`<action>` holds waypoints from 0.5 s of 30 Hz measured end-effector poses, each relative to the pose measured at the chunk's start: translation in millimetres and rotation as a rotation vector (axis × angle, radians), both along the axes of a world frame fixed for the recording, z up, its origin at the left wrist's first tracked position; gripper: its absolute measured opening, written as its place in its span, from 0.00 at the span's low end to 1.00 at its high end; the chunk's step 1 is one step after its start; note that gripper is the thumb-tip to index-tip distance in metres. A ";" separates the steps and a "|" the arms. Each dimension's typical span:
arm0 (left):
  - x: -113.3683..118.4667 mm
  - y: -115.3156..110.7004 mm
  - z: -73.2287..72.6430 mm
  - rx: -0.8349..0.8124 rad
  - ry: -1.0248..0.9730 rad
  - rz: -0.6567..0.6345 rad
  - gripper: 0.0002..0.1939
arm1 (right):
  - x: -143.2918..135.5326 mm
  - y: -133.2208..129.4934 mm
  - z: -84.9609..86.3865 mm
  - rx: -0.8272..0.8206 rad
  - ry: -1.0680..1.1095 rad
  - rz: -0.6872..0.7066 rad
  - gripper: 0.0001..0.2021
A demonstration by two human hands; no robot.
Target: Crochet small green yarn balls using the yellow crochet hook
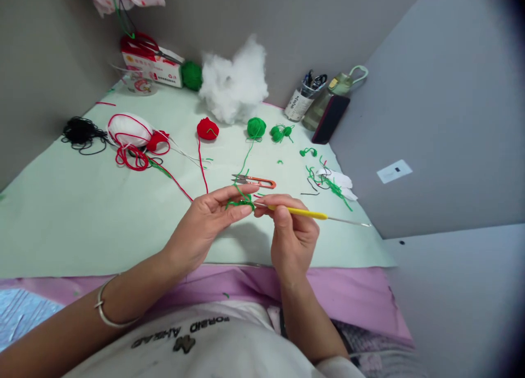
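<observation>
Between the thumb and fingers of my left hand (205,219) is a small piece of green crochet work (240,203). My right hand (293,233) grips a crochet hook with a yellow handle (305,211), its left tip at the green piece and its other metal end pointing right. From the work, a green strand runs over my left fingers up to a green yarn ball (256,128). Just beyond my fingers lie orange-handled thread snips (256,181). The stitches are partly hidden by my fingertips.
Red yarn (208,129), white yarn (129,131) and black yarn (80,132) lie to the left. White stuffing (233,82) sits at the back. A pen cup (298,104), a bottle (318,110) and a phone (331,120) stand by the right wall. Green scraps (336,189) lie right.
</observation>
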State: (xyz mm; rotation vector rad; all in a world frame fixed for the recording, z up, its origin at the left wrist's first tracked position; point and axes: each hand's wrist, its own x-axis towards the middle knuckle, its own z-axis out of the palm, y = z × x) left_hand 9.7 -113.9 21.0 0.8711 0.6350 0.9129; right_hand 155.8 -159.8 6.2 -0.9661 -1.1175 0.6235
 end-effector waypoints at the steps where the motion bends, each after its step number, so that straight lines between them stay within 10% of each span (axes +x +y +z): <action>1: -0.9 0.5 0.4 -0.022 0.001 -0.001 0.16 | 0.7 0.1 -0.1 -0.012 0.029 0.011 0.08; 8: -11.3 9.0 -2.6 -0.166 -0.057 -0.223 0.20 | 14.2 7.3 5.9 -0.122 0.226 0.061 0.11; 15: -4.6 0.5 1.5 0.000 -0.008 -0.064 0.19 | 13.8 7.4 3.2 -0.120 0.166 0.173 0.07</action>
